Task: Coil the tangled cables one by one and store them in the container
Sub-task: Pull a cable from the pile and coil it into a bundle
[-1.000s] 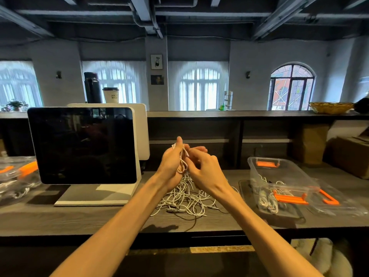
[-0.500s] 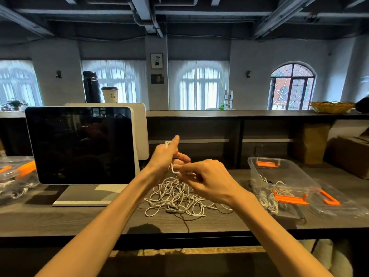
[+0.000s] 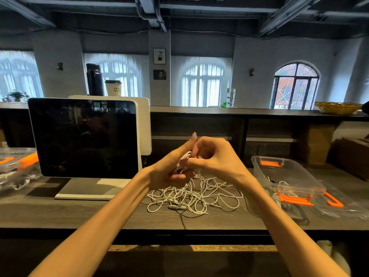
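Observation:
A tangle of white cables [image 3: 191, 194] lies on the dark wooden counter in front of me. Above it, my left hand [image 3: 169, 168] grips a small bundle of white cable loops [image 3: 184, 157], thumb pointing up. My right hand [image 3: 214, 158] is closed on the same cable, pressed against the left hand. Strands hang from both hands down into the tangle. A clear plastic container [image 3: 287, 174] with orange latches stands to the right, with coiled white cables inside.
A dark screen on a white stand [image 3: 83, 136] is at the left. A clear lid with an orange handle [image 3: 339, 204] lies beside the container. Another clear box [image 3: 16, 168] sits at the far left. A raised shelf runs behind the counter.
My hands have come together again over the tangle, the right hand moving up against the left, and more cable is gathered in the left hand.

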The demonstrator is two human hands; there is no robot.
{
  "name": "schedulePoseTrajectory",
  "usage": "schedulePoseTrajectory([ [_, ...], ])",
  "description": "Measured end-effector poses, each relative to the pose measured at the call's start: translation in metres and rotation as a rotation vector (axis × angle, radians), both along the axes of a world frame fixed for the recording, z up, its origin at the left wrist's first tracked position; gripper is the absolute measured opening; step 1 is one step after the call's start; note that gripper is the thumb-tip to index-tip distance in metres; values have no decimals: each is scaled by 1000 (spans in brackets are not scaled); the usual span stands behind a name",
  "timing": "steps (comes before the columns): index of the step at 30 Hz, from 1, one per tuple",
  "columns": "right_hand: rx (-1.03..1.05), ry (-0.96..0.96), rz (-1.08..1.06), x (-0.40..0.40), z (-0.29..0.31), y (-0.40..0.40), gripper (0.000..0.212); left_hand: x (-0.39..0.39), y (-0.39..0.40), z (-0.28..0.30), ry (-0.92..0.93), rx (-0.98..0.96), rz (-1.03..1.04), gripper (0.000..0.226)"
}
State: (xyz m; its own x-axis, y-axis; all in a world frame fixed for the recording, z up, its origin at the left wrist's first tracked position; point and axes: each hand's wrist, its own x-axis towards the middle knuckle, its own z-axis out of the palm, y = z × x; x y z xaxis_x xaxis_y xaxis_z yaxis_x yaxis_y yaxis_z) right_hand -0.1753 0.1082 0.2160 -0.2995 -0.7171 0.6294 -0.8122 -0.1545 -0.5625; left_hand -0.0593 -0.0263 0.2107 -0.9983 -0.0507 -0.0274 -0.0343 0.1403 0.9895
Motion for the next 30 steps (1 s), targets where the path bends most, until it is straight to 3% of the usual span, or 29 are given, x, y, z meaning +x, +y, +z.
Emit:
schedulePoseTrajectory([
  [3,8,-163,142,-12,5,3,20,8,3,-2,3,-90,-83,49],
  [6,-24,-223,156,-15,4,4,26,9,0,-2,115,74,-33,53],
  [9,-41,-213,7,-20,-8,1,31,0,-8,-3,265,268,203,55],
  [12,-20,-214,-35,-12,-16,-1,29,-12,-11,-7,314,176,535,52],
  [15,-5,-193,25,8,-17,-5,23,-22,-3,-9,375,124,687,53],
  [20,-37,-56,-60,10,-24,-13,21,-24,11,3,411,179,617,53],
  [23,-51,18,-45,12,-32,-16,18,-21,15,6,437,422,478,45],
  [26,-24,57,0,15,-32,-10,20,-23,11,8,500,569,537,45],
  [30,128,170,-70,9,-28,5,33,-21,1,16,533,623,622,46],
])
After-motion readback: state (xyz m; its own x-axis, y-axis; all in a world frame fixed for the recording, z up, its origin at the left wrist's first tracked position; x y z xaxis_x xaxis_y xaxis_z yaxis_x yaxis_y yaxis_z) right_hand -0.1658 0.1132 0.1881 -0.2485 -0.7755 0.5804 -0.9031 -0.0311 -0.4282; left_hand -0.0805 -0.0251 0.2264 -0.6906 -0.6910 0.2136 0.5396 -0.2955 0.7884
